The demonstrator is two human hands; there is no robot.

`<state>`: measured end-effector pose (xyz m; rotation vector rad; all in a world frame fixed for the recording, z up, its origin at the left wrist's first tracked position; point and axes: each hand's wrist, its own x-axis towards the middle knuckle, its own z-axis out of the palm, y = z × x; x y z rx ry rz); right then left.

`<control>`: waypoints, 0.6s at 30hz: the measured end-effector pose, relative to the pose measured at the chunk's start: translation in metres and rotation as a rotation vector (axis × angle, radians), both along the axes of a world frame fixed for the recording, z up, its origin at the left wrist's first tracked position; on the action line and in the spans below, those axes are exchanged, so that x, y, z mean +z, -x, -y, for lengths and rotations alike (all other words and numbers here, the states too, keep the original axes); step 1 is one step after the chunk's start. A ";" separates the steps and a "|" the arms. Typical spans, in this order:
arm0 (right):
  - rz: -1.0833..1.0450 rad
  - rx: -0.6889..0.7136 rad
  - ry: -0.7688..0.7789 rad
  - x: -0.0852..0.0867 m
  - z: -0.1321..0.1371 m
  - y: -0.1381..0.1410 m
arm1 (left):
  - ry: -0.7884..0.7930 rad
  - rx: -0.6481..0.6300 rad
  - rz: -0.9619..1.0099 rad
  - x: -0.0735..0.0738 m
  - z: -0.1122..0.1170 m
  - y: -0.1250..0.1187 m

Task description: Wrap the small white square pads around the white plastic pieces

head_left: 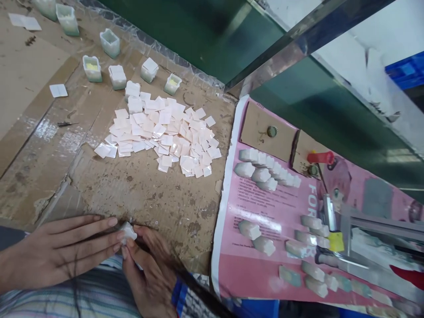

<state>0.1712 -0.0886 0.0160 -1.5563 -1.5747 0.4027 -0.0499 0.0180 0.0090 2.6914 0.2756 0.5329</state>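
Observation:
A small folded white piece (127, 232) sits between my hands at the near edge of the table. My right hand (149, 269) pinches it from below, and the fingertips of my left hand (56, 251) press against its left side. Whether my left hand grips it, I cannot tell. Farther ahead lies a loose heap of flat white squares (162, 134), well beyond both hands. Several small white square cups (110, 43) stand in a row behind the heap.
The work surface is worn cardboard (142, 194) with a small screwdriver (68, 124) on it. To the right lies a pink printed sheet (251, 194) with white blocks, a red-handled tool (320, 157) and a metal frame (351, 234). Green glass panels run behind.

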 end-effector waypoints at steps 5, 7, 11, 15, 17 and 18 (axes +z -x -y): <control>0.010 -0.023 -0.009 -0.002 0.001 0.005 | 0.020 0.079 -0.018 0.004 -0.005 -0.001; -0.009 -0.052 -0.017 -0.007 0.003 0.009 | 0.039 0.121 -0.010 0.003 0.002 -0.003; -0.052 -0.119 -0.044 -0.013 0.004 0.011 | 0.082 0.128 0.041 0.001 0.010 -0.004; -0.060 0.000 0.061 -0.007 0.003 0.006 | 0.078 0.128 0.091 -0.001 0.013 -0.006; -0.203 -0.064 0.104 -0.006 0.004 0.006 | 0.071 0.149 0.105 -0.003 0.014 -0.007; -0.322 -0.143 0.124 -0.007 0.006 0.008 | 0.081 0.159 0.107 -0.005 0.015 -0.008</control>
